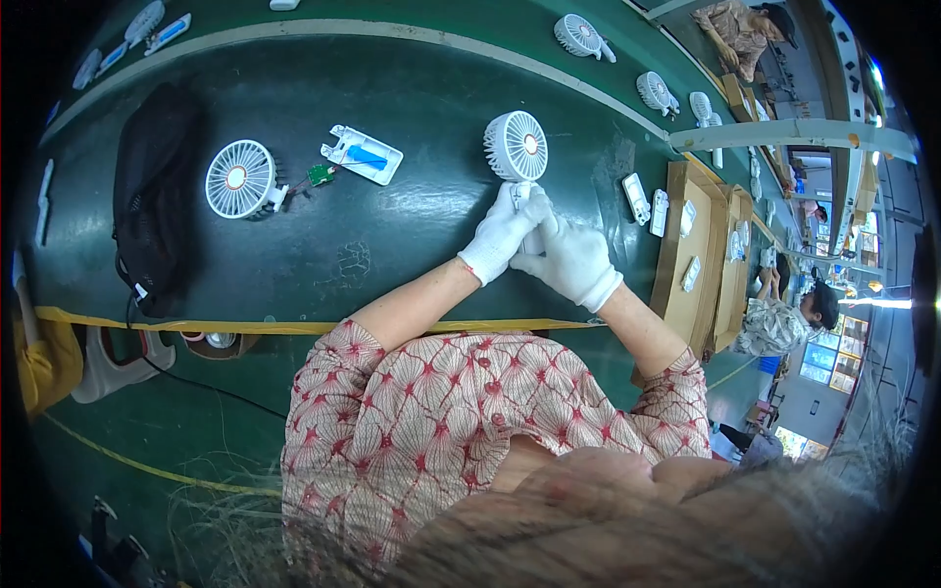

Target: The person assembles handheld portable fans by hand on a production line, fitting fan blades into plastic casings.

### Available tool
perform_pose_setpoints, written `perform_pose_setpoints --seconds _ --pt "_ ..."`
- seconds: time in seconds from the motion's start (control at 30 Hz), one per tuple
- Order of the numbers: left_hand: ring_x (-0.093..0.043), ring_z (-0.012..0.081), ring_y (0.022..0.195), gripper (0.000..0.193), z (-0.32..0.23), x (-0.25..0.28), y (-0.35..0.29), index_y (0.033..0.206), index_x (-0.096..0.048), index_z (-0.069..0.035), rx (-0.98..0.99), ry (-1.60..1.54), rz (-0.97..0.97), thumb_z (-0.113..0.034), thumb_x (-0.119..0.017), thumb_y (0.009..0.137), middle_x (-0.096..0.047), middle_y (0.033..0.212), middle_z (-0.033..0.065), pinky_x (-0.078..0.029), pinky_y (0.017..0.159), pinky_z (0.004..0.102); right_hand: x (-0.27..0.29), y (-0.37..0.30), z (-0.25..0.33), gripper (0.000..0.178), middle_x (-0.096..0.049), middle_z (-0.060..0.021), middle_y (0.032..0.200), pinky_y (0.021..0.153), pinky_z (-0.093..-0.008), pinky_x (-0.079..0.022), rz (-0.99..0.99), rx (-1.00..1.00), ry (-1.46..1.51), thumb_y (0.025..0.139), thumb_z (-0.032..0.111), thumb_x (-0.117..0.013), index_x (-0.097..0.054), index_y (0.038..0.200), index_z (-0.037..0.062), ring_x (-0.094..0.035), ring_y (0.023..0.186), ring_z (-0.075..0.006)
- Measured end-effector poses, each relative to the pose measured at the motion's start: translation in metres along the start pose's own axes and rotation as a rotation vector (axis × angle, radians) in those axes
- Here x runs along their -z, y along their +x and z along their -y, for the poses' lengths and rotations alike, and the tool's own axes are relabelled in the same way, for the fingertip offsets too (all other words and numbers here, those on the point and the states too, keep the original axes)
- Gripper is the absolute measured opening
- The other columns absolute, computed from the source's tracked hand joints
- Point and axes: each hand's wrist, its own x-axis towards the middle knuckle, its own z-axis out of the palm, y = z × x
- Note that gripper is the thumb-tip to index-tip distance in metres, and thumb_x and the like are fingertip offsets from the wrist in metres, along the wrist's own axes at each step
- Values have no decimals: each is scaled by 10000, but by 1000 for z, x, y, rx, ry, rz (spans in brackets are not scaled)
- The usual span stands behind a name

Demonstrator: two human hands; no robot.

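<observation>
A white handheld fan [517,145], its round grille finely ribbed around an orange-tinged hub, is held over the green counter [412,269], between the far edge and the yellow near edge. The white-gloved left hand [493,235] and right hand [573,261] grip its handle; toward the counter's left edge lies another fan [238,179].

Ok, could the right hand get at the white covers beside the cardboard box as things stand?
Probably yes: the right hand is near the white covers, with only tabletop between them. It would likely have to leave the fan it holds first.
</observation>
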Motion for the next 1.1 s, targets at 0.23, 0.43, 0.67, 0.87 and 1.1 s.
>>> perform_pose_setpoints --seconds 0.23,0.43,0.67,0.87,1.1 --pt "-578 269 1090 587 -12 2 -4 1294 -380 -62 -145 515 29 -512 -493 934 -566 1186 159 -446 912 371 27 3 -10 815 -659 -239 901 720 -415 -529 201 -203 331 726 335 -703 -358 1411 59 -664 784 -378" --pt "-599 379 1061 667 -9 5 -9 1335 -290 -48 -230 652 141 -560 -438 932 -572 1188 202 -469 885 420 19 -11 -18 819 -667 -210 828 670 -414 -532 98 -139 388 741 373 -700 -349 1401 39 -668 714 -370" --pt "-633 388 985 704 -6 -5 -16 1335 -264 -47 -168 682 86 -592 -425 920 -606 1112 220 -492 840 434 12 -20 -9 873 -659 -205 790 601 -413 -525 101 -127 279 746 395 -710 -302 1421 21 -662 668 -361" --pt "-636 415 935 728 0 5 -6 1338 -253 -27 -275 703 111 -605 -400 920 -623 1046 241 -501 804 453 16 -11 -21 839 -662 -230 877 712 -406 -529 186 -189 483 758 371 -687 -317 1422 16 -668 760 -375" --pt "-633 439 902 721 -5 -3 -14 1332 -236 9 -211 768 106 -544 -449 920 -627 989 270 -507 781 467 4 -19 -32 822 -658 -242 855 715 -402 -526 56 -95 654 778 380 -679 -321 1422 16 -667 761 -380"
